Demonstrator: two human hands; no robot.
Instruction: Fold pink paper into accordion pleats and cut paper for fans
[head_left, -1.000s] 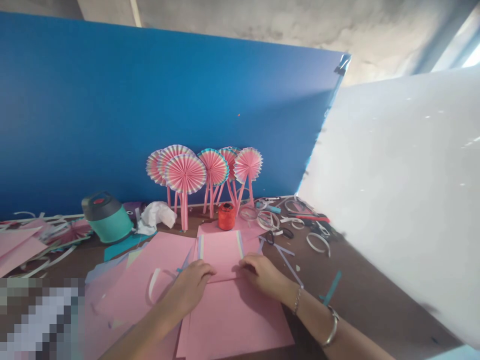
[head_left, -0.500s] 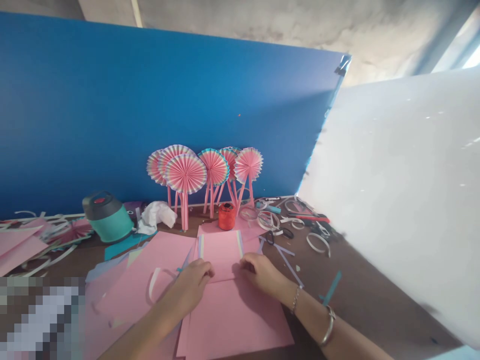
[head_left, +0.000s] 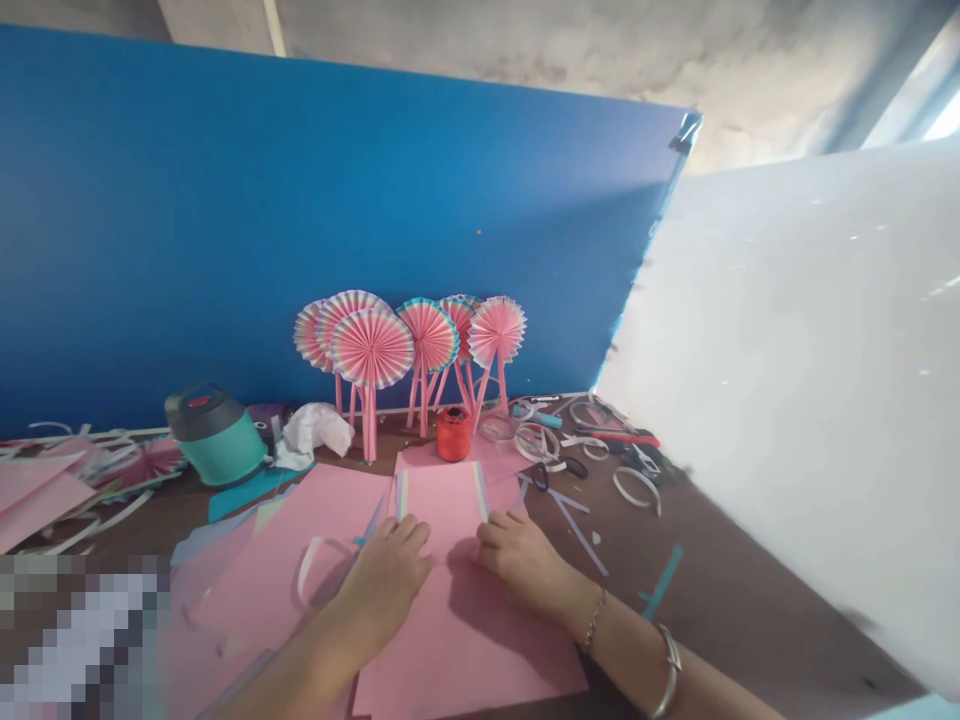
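Note:
A pink paper strip (head_left: 441,500) with pale striped borders along both sides lies in front of me, over larger pink sheets (head_left: 472,665). My left hand (head_left: 390,570) has its curled fingers closed on the strip's left edge. At the right edge, my right hand (head_left: 525,560) grips the same strip, its fingers bent over the border. Both thumbs are mostly hidden, and the strip's near edge is hard to make out between the hands. A red spool of thread (head_left: 454,435) stands just beyond the strip's far end.
Several pleated pink paper fans (head_left: 371,348) stand against a blue board (head_left: 225,200). At left are a teal and black container (head_left: 217,435) and crumpled white paper (head_left: 315,432). Scissors (head_left: 574,466) and paper loops (head_left: 637,490) lie right. A white panel (head_left: 810,350) bounds the right side.
Both hands have rolled forward over the strip's side edges, and their fingers now press down there. The near fold line seen between them earlier is less visible. The surrounding things stay put.

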